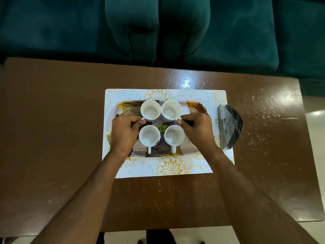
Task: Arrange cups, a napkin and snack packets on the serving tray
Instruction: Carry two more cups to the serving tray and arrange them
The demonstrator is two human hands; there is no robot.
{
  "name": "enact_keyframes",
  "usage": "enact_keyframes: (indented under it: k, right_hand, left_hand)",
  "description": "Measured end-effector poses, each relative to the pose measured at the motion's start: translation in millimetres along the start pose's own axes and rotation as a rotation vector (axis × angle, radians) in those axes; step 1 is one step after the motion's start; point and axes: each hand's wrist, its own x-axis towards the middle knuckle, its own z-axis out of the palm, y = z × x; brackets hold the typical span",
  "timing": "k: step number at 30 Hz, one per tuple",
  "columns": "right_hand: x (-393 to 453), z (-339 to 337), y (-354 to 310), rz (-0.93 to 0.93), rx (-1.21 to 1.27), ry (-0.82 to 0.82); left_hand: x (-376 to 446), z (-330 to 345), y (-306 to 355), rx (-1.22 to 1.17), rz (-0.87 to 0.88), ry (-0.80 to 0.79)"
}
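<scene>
Tray (197,105): lies at frame centre on a patterned white-and-yellow mat (168,167), long axis running left to right across the frame; mirror-like surface with a gold-line pattern.
Tray contents: four white cups in a two-by-two block, all upright and empty; a small yellow price sticker (161,128) shows between the lower pair.
Upper-left cup (150,110): its handle points toward lower left, into the left hand (124,131).
Upper-right cup (171,110): its handle points toward lower right, into the right hand (197,129).
Lower-left cup (149,135) and lower-right cup (174,135): handles point straight down the frame, free of both hands.
Left hand grip: thumb and forefinger pinched closed at the handle of the upper-left cup; cup base appears seated on the tray.
Right hand grip: thumb and forefinger pinched closed at the handle of the upper-right cup; same seating.
Key relation: each upper cup lies up-frame and inward of its gripping hand, so each hand serves only its own side; the two upper cups sit just beside each other, rims nearly touching.
Folded dark item (230,126): at the right edge of the mat, off the tray, nearer the right hand; cannot tell if napkin or packet.
Snack packets: none identifiable.
Judged stage: cups placed or under final alignment; remaining items outstanding.
</scene>
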Motion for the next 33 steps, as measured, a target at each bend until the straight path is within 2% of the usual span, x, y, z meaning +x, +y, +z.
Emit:
enact_keyframes:
  k: [5, 15, 27, 33]
  right_hand:
    - [2, -6, 0, 0.069, 0.018, 0.035]
    - [10, -7, -6, 0.057, -0.042, 0.035]
    - [38, -6, -17, -0.037, -0.101, 0.041]
    - [54, -6, -21, -0.134, -0.185, -0.017]
  left_hand:
    - [4, -3, 5, 0.094, 0.058, 0.031]
    - [10, -8, 16, 0.174, 0.120, 0.015]
    - [39, 2, 31, 0.175, 0.180, -0.017]
    - [52, 3, 34, 0.142, 0.190, -0.030]
